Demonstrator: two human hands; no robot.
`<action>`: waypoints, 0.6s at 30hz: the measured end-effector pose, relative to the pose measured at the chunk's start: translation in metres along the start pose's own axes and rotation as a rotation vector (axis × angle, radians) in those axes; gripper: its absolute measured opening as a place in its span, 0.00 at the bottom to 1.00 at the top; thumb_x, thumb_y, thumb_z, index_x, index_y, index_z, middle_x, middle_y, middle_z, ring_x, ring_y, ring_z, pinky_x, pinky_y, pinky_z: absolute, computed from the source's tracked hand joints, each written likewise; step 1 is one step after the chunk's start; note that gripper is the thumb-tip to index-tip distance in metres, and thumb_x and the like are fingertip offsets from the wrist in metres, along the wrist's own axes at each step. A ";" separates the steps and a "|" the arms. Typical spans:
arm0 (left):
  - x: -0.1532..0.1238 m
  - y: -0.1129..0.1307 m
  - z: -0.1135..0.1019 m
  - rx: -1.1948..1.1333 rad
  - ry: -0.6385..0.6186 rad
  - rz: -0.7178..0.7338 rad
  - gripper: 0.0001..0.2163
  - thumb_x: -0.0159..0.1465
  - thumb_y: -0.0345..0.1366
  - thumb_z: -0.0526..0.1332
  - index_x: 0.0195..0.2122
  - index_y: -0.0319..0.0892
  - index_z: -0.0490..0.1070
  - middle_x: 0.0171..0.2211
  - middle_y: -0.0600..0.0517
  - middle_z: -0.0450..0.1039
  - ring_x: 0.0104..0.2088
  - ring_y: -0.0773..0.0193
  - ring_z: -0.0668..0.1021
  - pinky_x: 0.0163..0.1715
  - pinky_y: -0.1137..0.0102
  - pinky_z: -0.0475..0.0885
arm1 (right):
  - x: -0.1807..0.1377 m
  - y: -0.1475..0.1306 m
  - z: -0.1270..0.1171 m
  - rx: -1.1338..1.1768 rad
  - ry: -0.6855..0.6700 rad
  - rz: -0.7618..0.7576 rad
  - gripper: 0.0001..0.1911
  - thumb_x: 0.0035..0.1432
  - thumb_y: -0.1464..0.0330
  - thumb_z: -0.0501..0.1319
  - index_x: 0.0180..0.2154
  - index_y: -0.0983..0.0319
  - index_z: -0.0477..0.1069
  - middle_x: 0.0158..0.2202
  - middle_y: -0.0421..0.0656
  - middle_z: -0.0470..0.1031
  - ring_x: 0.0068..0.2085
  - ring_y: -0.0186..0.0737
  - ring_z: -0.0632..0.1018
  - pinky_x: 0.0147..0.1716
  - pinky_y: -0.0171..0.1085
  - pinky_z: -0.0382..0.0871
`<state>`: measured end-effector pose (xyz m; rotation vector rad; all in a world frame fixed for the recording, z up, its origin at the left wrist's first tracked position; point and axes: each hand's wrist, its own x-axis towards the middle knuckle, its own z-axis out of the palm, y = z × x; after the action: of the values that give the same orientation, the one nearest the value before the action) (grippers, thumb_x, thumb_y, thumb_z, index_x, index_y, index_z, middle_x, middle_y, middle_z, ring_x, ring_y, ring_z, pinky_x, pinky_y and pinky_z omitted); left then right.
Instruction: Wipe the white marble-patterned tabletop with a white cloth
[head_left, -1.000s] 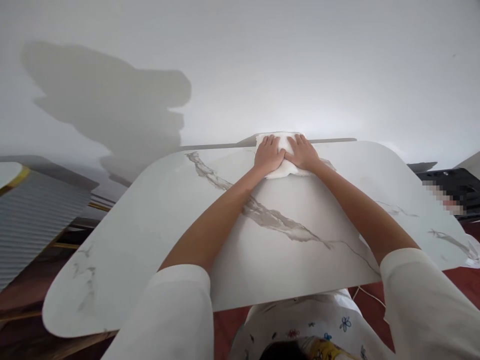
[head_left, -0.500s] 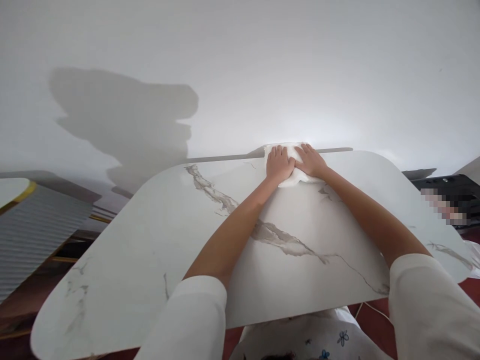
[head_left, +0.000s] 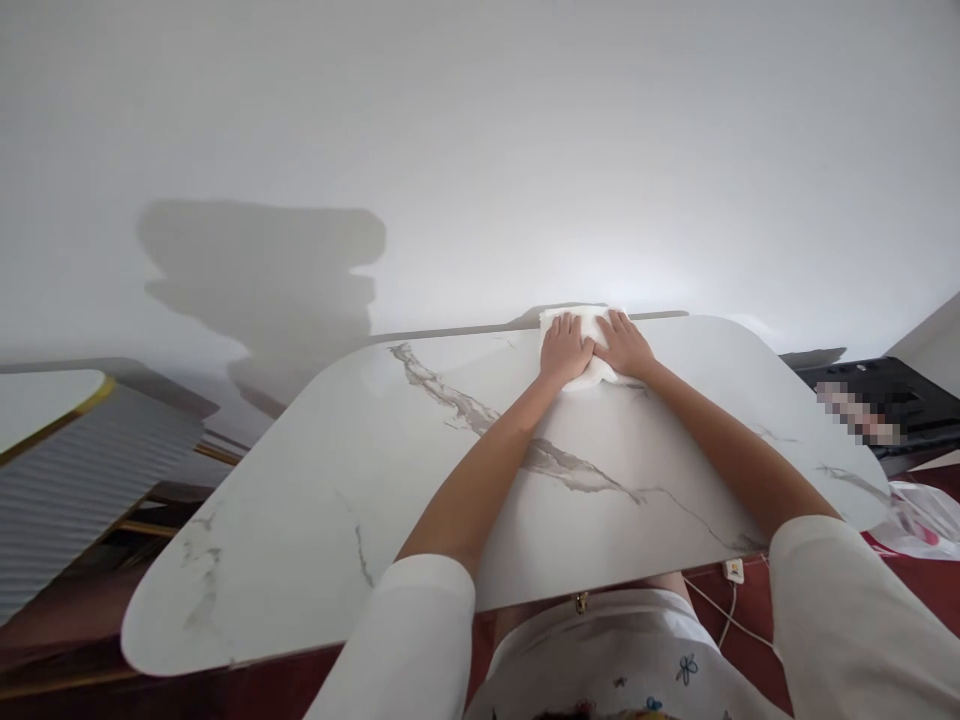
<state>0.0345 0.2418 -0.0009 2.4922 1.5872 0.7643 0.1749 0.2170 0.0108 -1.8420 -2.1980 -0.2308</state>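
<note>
In front of you stretches a white counter [head_left: 285, 510] with rounded corners, its top crossed aslant by a grey-brown marbled streak [head_left: 574, 467]. Directly on it, by the far edge, you have a white cloth [head_left: 596, 376], partly covered; whether it is folded is hard to tell.

A home, by the looks of it! Marble-patterned desk [head_left: 300, 500] beside a plain white wall [head_left: 525, 120], gold-trimmed ribbed cabinet [head_left: 105, 470] off left, white cable [head_left: 729, 613] on red floor [head_left: 915, 610].
</note>
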 end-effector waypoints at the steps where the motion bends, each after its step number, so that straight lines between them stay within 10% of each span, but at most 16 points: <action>1: -0.004 0.002 0.000 0.001 0.005 0.004 0.25 0.65 0.37 0.46 0.62 0.33 0.54 0.65 0.41 0.51 0.65 0.51 0.53 0.61 0.56 0.52 | -0.004 0.000 0.000 -0.001 0.005 -0.001 0.33 0.63 0.57 0.49 0.63 0.69 0.53 0.66 0.57 0.49 0.66 0.56 0.50 0.60 0.50 0.50; 18: -0.102 0.047 -0.023 0.002 -0.017 0.051 0.25 0.64 0.38 0.47 0.61 0.31 0.54 0.64 0.39 0.52 0.65 0.47 0.53 0.61 0.56 0.53 | -0.111 -0.021 -0.035 -0.007 -0.051 -0.009 0.33 0.64 0.55 0.48 0.63 0.69 0.52 0.66 0.58 0.47 0.66 0.56 0.48 0.60 0.50 0.49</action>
<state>0.0290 0.1274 -0.0015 2.5428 1.5251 0.7456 0.1754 0.0988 0.0116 -1.8614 -2.2424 -0.1959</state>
